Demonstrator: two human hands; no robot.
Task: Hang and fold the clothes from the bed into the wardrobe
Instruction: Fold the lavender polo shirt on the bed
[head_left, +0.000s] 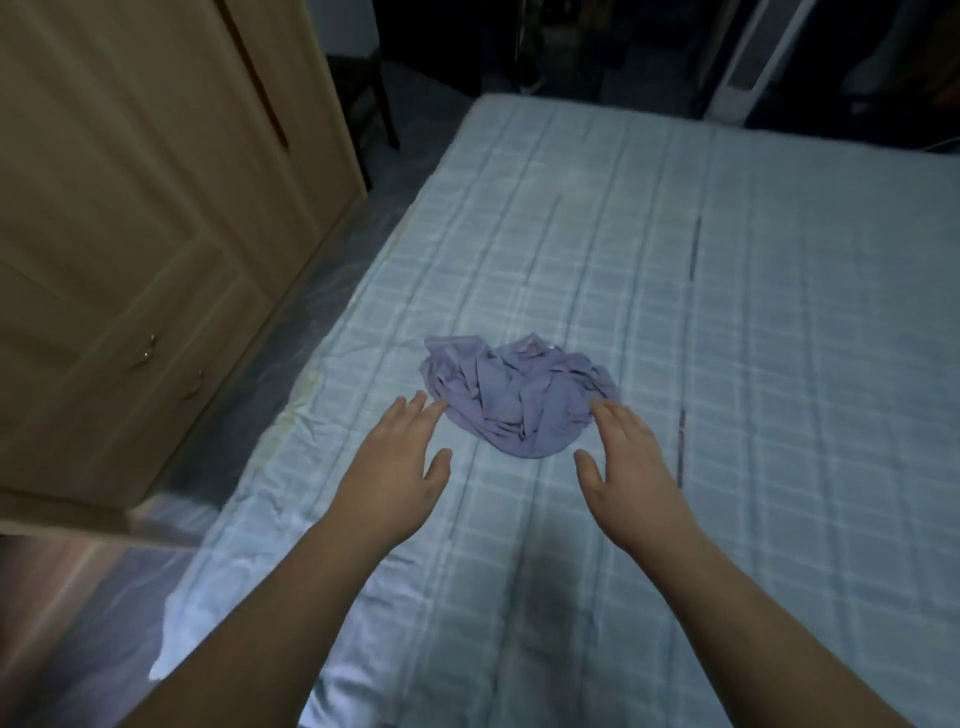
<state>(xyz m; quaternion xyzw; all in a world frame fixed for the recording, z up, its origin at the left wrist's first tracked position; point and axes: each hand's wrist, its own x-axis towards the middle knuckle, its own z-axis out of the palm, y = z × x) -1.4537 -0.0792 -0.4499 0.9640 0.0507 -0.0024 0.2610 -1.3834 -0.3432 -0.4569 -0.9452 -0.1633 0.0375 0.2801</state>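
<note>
A crumpled lilac garment (514, 395) lies in a heap on the bed (727, 338), which has a pale blue checked cover. My left hand (400, 467) reaches over the cover with straight fingers, its fingertips at the garment's left edge. My right hand (628, 462) is stretched out the same way, fingertips at the garment's right edge. Neither hand holds anything. The wooden wardrobe (130, 234) stands to the left of the bed with its doors closed.
A narrow strip of floor (311, 291) runs between the wardrobe and the bed. A dark chair (369, 104) stands beyond the wardrobe. A white upright object (737, 78) is at the bed's far end. The far room is dark.
</note>
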